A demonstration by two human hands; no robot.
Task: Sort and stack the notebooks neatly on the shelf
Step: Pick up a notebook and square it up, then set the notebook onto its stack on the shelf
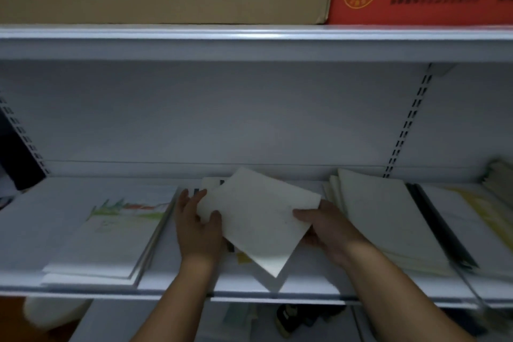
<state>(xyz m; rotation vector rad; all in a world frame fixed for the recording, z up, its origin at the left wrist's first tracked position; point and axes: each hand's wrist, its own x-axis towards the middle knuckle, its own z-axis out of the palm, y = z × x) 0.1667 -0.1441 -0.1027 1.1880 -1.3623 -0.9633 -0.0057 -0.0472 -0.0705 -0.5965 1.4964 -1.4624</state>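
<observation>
- The left hand (198, 226) grips a tilted cream notebook (258, 219) at its 9 o'clock corner.
- The right hand (326, 228) pinches its 3 o'clock corner, thumb on top.
- The notebook is over the middle of the shelf (305, 286), with an illustrated stack (111, 233) at 9 o'clock and a cream stack (388, 219) at 3 o'clock.

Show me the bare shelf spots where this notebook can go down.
Bare shelf lies left of the drawing-cover stack, and a front gap sits between the held notebook and the cream stack. Right of that, stacks crowd edge to edge.

Bare forearms (388, 286) — bare left hand (198, 226) and right hand (326, 226).
</observation>
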